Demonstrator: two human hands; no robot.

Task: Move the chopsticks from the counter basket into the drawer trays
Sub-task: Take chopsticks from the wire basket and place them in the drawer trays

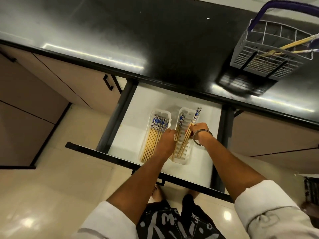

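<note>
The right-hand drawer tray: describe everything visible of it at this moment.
The right tray is a translucent white plastic trough with a ribbed floor, lying lengthwise in the open drawer beside the fuller left tray. A few blue-patterned wooden chopsticks lie inside. The right hand grips more chopsticks over it; the left hand touches its left edge.

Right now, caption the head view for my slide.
Right hand lowers chopsticks into right tray; left hand steadies it.

Black glossy countertop (pixel 155 40) across 12 o'clock, light streaks reflected. Beige cabinet doors (pixel 51 80) at 9 o'clock, black handle (pixel 108 84). Cream tiled floor (pixel 57 195) at 7 o'clock, glare spot.
</note>
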